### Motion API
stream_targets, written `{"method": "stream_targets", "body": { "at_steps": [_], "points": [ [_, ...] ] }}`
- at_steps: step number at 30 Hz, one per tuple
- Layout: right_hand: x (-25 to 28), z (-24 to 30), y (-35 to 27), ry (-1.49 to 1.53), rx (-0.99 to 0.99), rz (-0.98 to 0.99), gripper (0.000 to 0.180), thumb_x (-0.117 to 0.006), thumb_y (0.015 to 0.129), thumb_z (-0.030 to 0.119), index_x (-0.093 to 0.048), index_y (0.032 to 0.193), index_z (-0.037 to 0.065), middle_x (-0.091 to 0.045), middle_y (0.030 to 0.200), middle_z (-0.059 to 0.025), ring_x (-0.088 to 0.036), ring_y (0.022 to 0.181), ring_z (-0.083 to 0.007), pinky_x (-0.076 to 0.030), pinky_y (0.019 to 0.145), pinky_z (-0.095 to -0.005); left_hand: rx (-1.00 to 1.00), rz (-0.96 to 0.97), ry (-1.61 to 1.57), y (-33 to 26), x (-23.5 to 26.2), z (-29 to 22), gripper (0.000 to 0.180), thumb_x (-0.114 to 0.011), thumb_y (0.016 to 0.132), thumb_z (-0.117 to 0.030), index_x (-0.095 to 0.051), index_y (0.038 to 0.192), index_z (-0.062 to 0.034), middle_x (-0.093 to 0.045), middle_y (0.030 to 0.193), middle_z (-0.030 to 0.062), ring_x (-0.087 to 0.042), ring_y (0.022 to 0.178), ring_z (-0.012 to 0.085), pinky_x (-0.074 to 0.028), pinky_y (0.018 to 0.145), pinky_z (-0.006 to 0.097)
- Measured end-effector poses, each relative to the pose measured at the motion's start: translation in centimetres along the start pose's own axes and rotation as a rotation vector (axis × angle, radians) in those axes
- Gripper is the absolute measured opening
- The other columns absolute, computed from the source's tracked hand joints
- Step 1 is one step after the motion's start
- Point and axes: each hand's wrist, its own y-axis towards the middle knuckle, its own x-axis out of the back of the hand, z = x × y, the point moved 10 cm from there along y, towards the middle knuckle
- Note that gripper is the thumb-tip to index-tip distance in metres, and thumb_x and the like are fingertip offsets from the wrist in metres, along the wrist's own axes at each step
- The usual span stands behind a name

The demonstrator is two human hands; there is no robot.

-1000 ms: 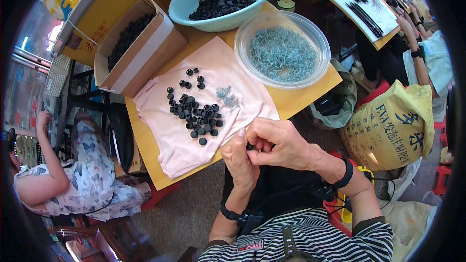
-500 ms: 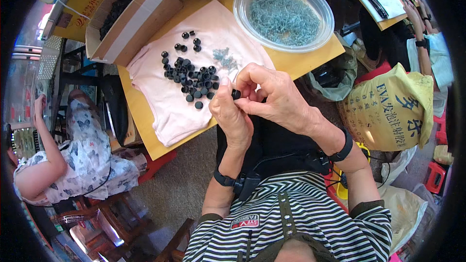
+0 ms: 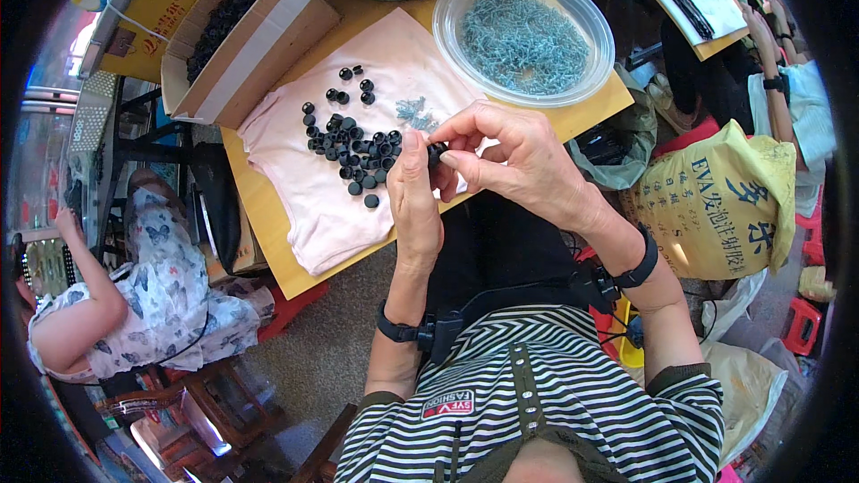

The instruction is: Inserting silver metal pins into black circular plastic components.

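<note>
While the bare right hand [image 3: 523, 158] narrowly pinches one small round black cap [image 3: 437, 154], the bare left hand [image 3: 415, 201] adjoins it, grip not discernible. Loose round black caps [image 3: 356, 134] lie at its nine o'clock; a round translucent plastic tub [image 3: 537, 100] stands at one o'clock.

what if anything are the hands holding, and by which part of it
A small black piece, held between the right hand and the left hand; they hide too much of it to tell which part is gripped.
</note>
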Motion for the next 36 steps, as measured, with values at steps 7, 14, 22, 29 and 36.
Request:
{"method": "stream_targets", "body": {
  "at_steps": [7, 14, 22, 29, 36],
  "points": [
    [0.4, -1.0, -0.3, 0.217, -0.128, 0.018, 0.020, -0.056, 0.087, 0.006, -0.060, 0.104, -0.004, -0.058, 0.081, -0.0028, -0.058, 0.071, -0.0064, -0.052, 0.060, -0.0199, 0.060, 0.214, -0.027, 0.0, -1.9, -0.2, 0.059, -0.025, 0.097, -0.050, -0.058, 0.086, -0.0034, -0.044, 0.061, -0.0017, -0.043, 0.055, 0.0058, -0.031, 0.045, 0.020],
    [1.0, -0.5, -0.4, 0.126, -0.092, 0.002, 0.019, -0.057, 0.087, 0.007, -0.060, 0.102, -0.003, -0.060, 0.082, -0.0020, -0.059, 0.071, -0.0072, -0.050, 0.058, -0.0197, 0.086, 0.231, 0.026, -0.4, -1.7, -0.1, 0.056, -0.027, 0.096, -0.050, -0.057, 0.087, -0.0031, -0.048, 0.065, 0.0009, -0.045, 0.058, 0.0105, -0.036, 0.052, 0.024],
    [0.7, 3.2, -0.5, -0.310, 0.298, -0.043, 0.016, -0.057, 0.081, 0.002, -0.060, 0.096, -0.001, -0.057, 0.080, -0.0074, -0.060, 0.063, -0.0112, -0.049, 0.054, -0.0234, -0.015, 0.271, 0.132, -0.2, -2.0, -1.2, 0.031, -0.045, 0.096, -0.032, -0.055, 0.087, -0.0044, -0.049, 0.066, -0.0025, -0.043, 0.060, 0.0043, -0.034, 0.055, 0.018],
    [-0.3, 4.4, -0.7, -0.595, 0.451, -0.112, 0.017, -0.057, 0.075, 0.002, -0.058, 0.092, 0.001, -0.054, 0.079, -0.0099, -0.059, 0.070, -0.0226, -0.050, 0.061, -0.0294, -0.001, 0.236, 0.016, -0.2, -2.2, -1.2, 0.029, -0.049, 0.095, -0.029, -0.058, 0.089, -0.0025, -0.048, 0.067, -0.0032, -0.041, 0.057, 0.0029, -0.034, 0.050, 0.018],
    [-0.9, 3.1, -1.0, -0.749, 0.518, -0.137, 0.014, -0.057, 0.077, 0.007, -0.050, 0.088, 0.003, -0.052, 0.077, -0.0095, -0.057, 0.071, -0.0265, -0.048, 0.064, -0.0346, 0.137, 0.267, -0.019, -0.4, -2.8, 0.0, 0.027, -0.045, 0.096, -0.030, -0.056, 0.091, -0.0055, -0.042, 0.064, -0.0063, -0.036, 0.052, 0.0025, -0.032, 0.045, 0.018]
  ]
}}
